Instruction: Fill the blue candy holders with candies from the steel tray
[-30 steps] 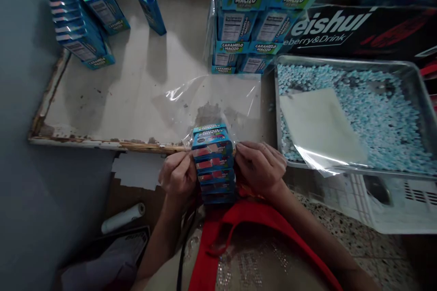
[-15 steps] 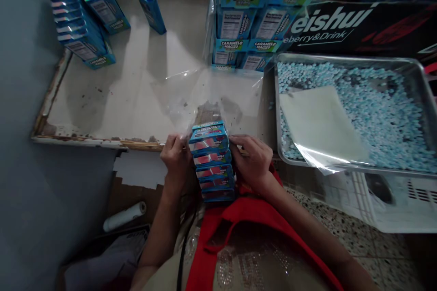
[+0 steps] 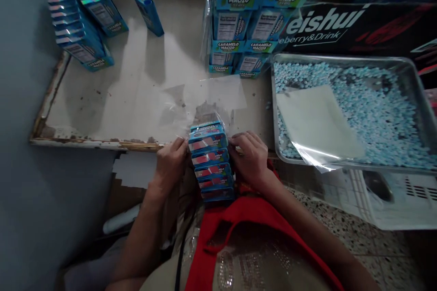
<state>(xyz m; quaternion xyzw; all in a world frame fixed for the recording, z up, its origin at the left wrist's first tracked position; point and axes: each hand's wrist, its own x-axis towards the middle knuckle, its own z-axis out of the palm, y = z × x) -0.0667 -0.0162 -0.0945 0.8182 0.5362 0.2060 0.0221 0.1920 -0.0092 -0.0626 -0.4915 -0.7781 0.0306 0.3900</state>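
A row of small blue candy boxes [image 3: 211, 159] juts over the table's near edge toward my body, between my two hands. Clear plastic film [image 3: 223, 93] spreads from the far end of the row across the table top. My left hand [image 3: 172, 159] is closed at the row's left side, its fingertips pinching the film's edge. On the other side, my right hand [image 3: 251, 157] pinches the film near the top right corner of the boxes. The film is see-through, so how far it wraps the boxes is hard to make out.
Wrapped stacks of blue candy boxes [image 3: 235, 29] stand at the back. A metal tray [image 3: 344, 58] of pale blue candies, with a whitish sheet [image 3: 319, 122] on top, lies to the right. More blue boxes [image 3: 80, 38] and one single box [image 3: 149, 13] stand at the left.
My left hand has moved slightly left and down, away from the boxes. The film beyond the row has shifted and lies differently. My right hand stays nearly in place.
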